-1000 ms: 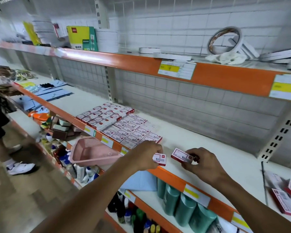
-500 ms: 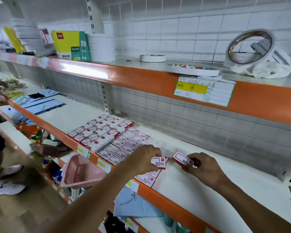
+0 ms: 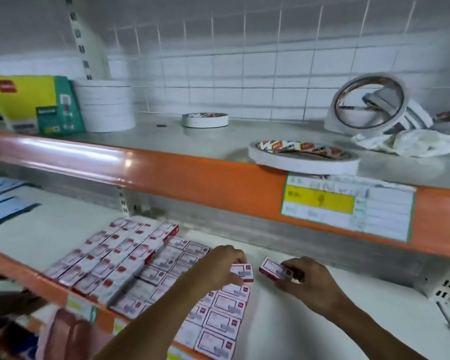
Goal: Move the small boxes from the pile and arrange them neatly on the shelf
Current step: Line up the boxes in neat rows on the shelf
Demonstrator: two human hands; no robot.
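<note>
Two hands are working over the middle shelf (image 3: 309, 331), each holding one small red-and-white box. Left hand (image 3: 218, 266) is curling its fingers round a box (image 3: 243, 272), holding it at the right edge of the laid-out rows, at or just above the shelf surface; contact with the shelf cannot be told. Right hand (image 3: 307, 281) is pinching a second box (image 3: 274, 272) at its near end, the box tilting slightly and lying just beside the left hand's box, a narrow gap between them.

Arranged boxes (image 3: 218, 320) are lying flat in rows across the shelf, label side up, running from the front orange lip back toward the wall. To their left, a raised block of boxes (image 3: 109, 263) is sitting edge to edge, stacked higher than the flat rows; much of it is blurring with camera motion.

Upper shelf (image 3: 192, 178), orange front edge, is carrying a flat tape roll (image 3: 303, 158) overhanging the lip directly above a yellow-and-white price label (image 3: 347, 207). A smaller tape roll (image 3: 205, 119) is lying further back. A stack of white rolls (image 3: 105, 105) is standing beside a yellow-green package (image 3: 37, 105) at the left. At the right, a large tape ring (image 3: 369, 102) is leaning upright, with crumpled white wrapping (image 3: 405, 142) in front of it.
</note>
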